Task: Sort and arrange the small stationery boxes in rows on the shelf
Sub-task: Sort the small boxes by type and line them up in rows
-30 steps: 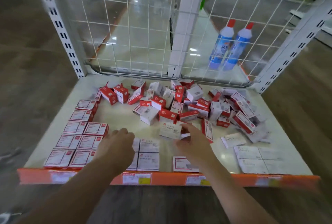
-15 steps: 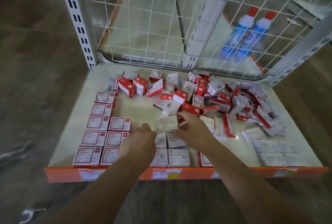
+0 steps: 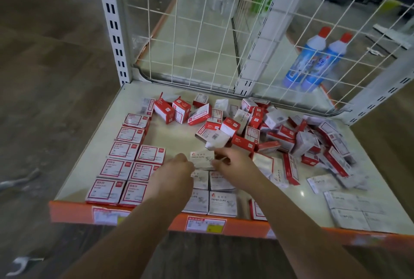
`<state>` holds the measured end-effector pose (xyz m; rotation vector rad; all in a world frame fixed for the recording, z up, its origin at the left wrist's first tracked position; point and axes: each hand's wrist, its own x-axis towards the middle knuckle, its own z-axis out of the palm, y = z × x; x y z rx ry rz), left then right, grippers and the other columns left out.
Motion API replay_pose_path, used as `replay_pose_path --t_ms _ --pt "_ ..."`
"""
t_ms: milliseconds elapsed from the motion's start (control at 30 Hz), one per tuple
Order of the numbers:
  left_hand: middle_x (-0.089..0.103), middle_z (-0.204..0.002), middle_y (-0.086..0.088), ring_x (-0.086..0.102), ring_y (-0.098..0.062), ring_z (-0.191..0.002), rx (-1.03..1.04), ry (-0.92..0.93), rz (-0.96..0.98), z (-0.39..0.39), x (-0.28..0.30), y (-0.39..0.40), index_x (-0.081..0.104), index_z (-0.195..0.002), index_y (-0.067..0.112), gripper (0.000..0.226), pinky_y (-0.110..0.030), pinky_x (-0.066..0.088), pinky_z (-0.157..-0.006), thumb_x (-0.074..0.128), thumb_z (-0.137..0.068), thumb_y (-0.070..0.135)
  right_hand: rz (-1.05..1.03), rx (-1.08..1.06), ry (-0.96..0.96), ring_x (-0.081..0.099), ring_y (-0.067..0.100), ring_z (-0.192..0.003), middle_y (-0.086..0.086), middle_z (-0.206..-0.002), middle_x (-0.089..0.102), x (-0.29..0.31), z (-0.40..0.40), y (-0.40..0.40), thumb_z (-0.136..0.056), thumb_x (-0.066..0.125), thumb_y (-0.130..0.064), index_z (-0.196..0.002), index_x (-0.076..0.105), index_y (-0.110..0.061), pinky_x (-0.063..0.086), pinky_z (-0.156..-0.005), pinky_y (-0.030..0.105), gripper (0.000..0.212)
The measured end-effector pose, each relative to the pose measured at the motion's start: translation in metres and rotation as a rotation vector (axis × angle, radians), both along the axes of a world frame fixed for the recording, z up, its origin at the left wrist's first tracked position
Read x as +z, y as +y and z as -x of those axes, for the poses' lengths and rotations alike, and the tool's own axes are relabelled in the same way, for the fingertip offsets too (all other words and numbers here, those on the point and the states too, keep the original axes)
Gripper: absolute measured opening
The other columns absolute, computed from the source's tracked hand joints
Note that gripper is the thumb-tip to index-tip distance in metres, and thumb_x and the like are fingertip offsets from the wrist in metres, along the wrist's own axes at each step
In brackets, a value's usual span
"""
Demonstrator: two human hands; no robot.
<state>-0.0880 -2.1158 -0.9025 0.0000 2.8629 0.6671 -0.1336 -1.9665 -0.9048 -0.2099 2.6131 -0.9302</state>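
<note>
Head view: a pale paper-clip box [image 3: 201,159] sits near the middle of the shelf [image 3: 94,162], just behind two short rows of matching pale boxes [image 3: 221,202] at the front edge. Both hands are on it. The left hand [image 3: 173,172] has its fingers curled at the box's left end, and the right hand [image 3: 235,167] pinches its right end with thumb and fingertips. Whether the box is lifted or resting on the row beneath cannot be told. The left hand and forearm cover part of the pale rows and the inner edge of the red-bordered boxes [image 3: 124,167], which lie flat in two neat columns along the shelf's left side. The held box is off-white with a small red mark and dark lettering reading PAPER CLIPS; its right half is hidden by the fingers. Behind the hands a loose heap of red and white boxes [image 3: 280,133] spreads across the back and right of the shelf, tilted every way, its right part smeared by blur. Flat pale staples boxes [image 3: 349,209] lie at the front right corner, their print hard to read. An orange front rail [image 3: 74,211] carries price labels. Beyond the wire mesh back [image 3: 201,32] stand two blue bottles [image 3: 313,61] with red caps.
</note>
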Motion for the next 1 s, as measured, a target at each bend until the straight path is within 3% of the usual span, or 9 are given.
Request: replay_pose_path --t_ms 200,367,700,1000 --pt "0.049 -0.115 0.004 0.054 -0.013 -0.095 0.038 0.039 -0.044 -0.005 -0.004 0.002 0.056 -0.114 0.019 0.022 -0.029 0.052 -0.081 0.049 -0.093 0.02 0.08 -0.066 0.014 0.056 0.014 -0.106 0.0 -0.119 0.059 -0.014 -0.003 -0.001 -0.092 0.056 -0.024 -0.13 0.052 -0.021 0.046 -0.093 0.03 0.038" --pt "0.045 -0.121 0.005 0.054 -0.013 -0.099 0.025 0.046 -0.07 -0.008 -0.002 0.003 0.056 -0.119 0.018 0.026 -0.025 0.052 -0.081 0.049 -0.094 0.02 0.146 -0.123 0.025 0.058 0.013 -0.098 0.0 -0.109 0.06 -0.017 -0.001 -0.004 -0.091 0.058 -0.019 -0.12 0.058 -0.021 0.049 -0.089 0.028 0.03" --pt "0.046 -0.123 0.003 0.051 -0.013 -0.105 0.026 0.074 -0.057 -0.009 0.0 0.004 0.056 -0.122 0.017 0.028 -0.025 0.051 -0.084 0.049 -0.094 0.019 0.139 -0.104 0.044 0.058 0.01 -0.092 -0.002 -0.107 0.061 -0.014 0.0 -0.006 -0.09 0.058 -0.016 -0.122 0.059 -0.019 0.047 -0.076 0.016 0.032" --pt "0.046 -0.122 0.003 0.053 -0.015 -0.104 0.036 0.082 -0.06 -0.008 -0.002 0.004 0.057 -0.122 0.017 0.028 -0.024 0.052 -0.082 0.049 -0.095 0.02 0.131 -0.085 0.055 0.059 0.014 -0.097 0.003 -0.112 0.062 -0.014 0.0 -0.006 -0.09 0.06 -0.016 -0.121 0.06 -0.018 0.049 -0.088 0.028 0.032"
